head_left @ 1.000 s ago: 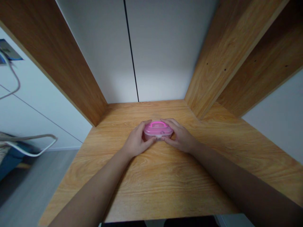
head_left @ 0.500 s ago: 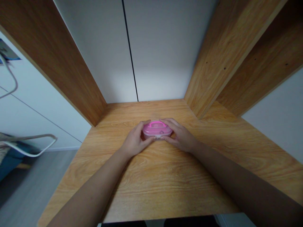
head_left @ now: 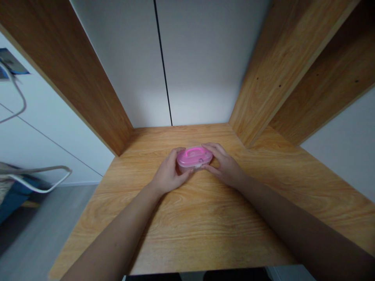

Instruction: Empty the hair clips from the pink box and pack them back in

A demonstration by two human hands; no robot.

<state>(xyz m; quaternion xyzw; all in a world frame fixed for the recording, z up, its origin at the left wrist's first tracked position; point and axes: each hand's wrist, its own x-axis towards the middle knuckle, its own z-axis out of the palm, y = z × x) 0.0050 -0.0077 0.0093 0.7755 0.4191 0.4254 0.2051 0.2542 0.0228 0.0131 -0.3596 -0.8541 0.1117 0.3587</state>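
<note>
A small oval box [head_left: 193, 158] with a pink lid, a bright pink carrying handle and a see-through lower part rests on the wooden desk [head_left: 205, 218]. Its lid is closed, and a pale clasp shows at the front. My left hand [head_left: 170, 171] grips the box's left end, thumb at the front and fingers behind. At the right end, my right hand [head_left: 224, 166] holds it the same way, thumb near the clasp. What lies inside the box cannot be made out.
A white back panel [head_left: 199, 78] with a dark seam rises behind the desk. Wooden uprights stand at left [head_left: 73, 70] and right [head_left: 272, 78]. White curved tubing [head_left: 43, 191] and blue fabric [head_left: 13, 203] lie beyond the desk's left edge.
The box has turned slightly, its right end now farther from me. My right hand has shifted a little with it; both hands stay on the box.
</note>
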